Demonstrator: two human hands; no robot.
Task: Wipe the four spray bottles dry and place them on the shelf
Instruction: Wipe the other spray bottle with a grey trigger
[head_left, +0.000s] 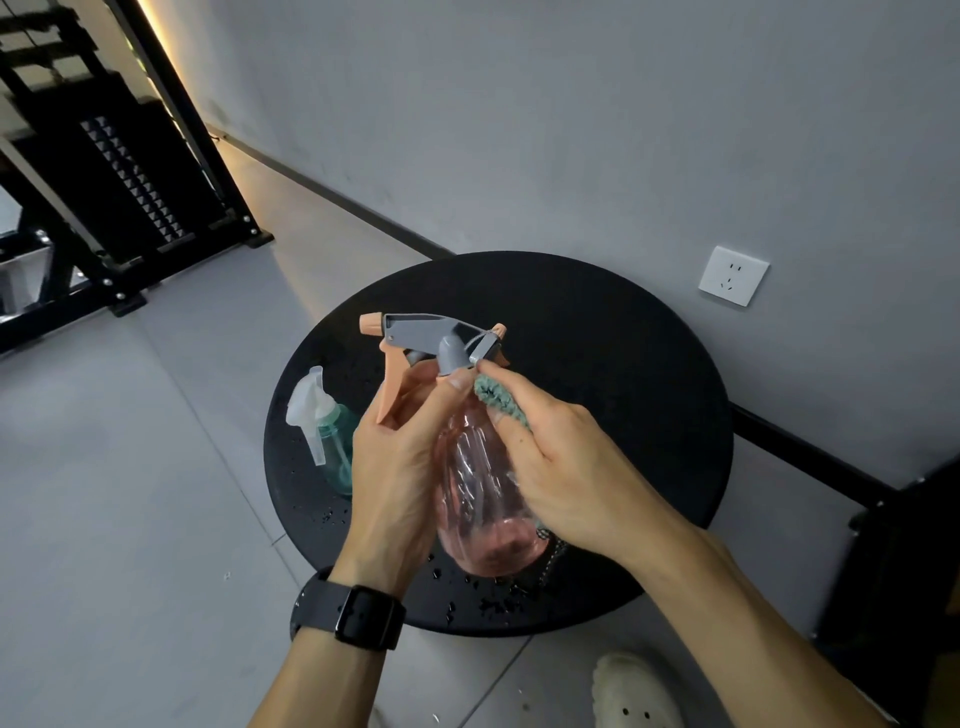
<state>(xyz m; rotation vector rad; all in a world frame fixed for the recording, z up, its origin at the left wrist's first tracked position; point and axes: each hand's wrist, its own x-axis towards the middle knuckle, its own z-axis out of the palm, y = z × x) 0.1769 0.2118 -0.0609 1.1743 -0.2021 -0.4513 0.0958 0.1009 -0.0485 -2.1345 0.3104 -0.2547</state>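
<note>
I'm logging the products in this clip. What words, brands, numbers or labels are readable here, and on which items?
None can be read.
Pink bottle, held in both hands: no label or print shows.
Green bottle on the table: no label shows.
Watch on the left wrist: face dark, nothing displayed.
Wall socket: only plug holes, no marking legible.

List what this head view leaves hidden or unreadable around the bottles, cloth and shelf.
- Pink spray bottle: both sides hidden by the left hand and right hand.
- Green cloth: mostly hidden under the right hand's fingers.
- Teal spray bottle: its right side is behind the left hand.
- Other two bottles: not visible.
- Black shelf: cut by the left edge; contents too dark.
</note>
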